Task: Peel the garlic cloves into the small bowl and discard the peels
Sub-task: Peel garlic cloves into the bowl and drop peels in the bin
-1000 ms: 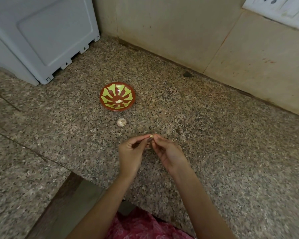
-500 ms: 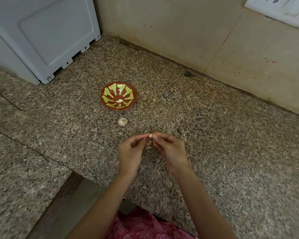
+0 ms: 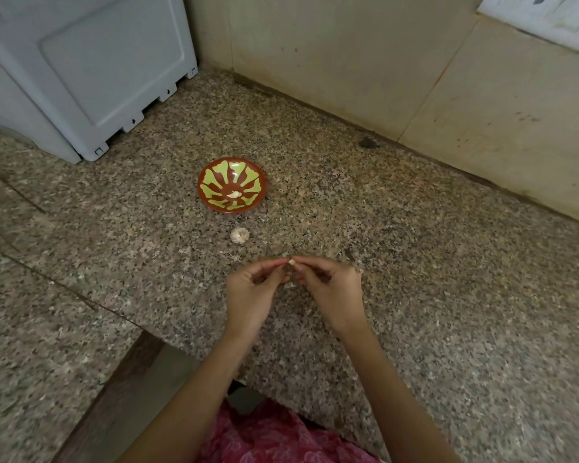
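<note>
Head view: the left hand (image 3: 251, 292) and right hand (image 3: 331, 289) meet above the near part of the countertop (image 3: 415, 262), both pinching one garlic clove (image 3: 292, 262) at their fingertips. The small bowl (image 3: 202, 190) sits farther back, holding one peeled clove (image 3: 233, 195). The garlic bulb (image 3: 239, 235) lies between the bowl and the hands. Squeezed too hard, the small clove could pop free and roll off the near edge.

Speckled granite counter (image 3: 415, 295), glossy bowl (image 3: 205, 195)

A single head-worn wide-angle camera looks forward and down — close over the granite counter (image 3: 432, 279), facing the tiled wall (image 3: 331, 55).
</note>
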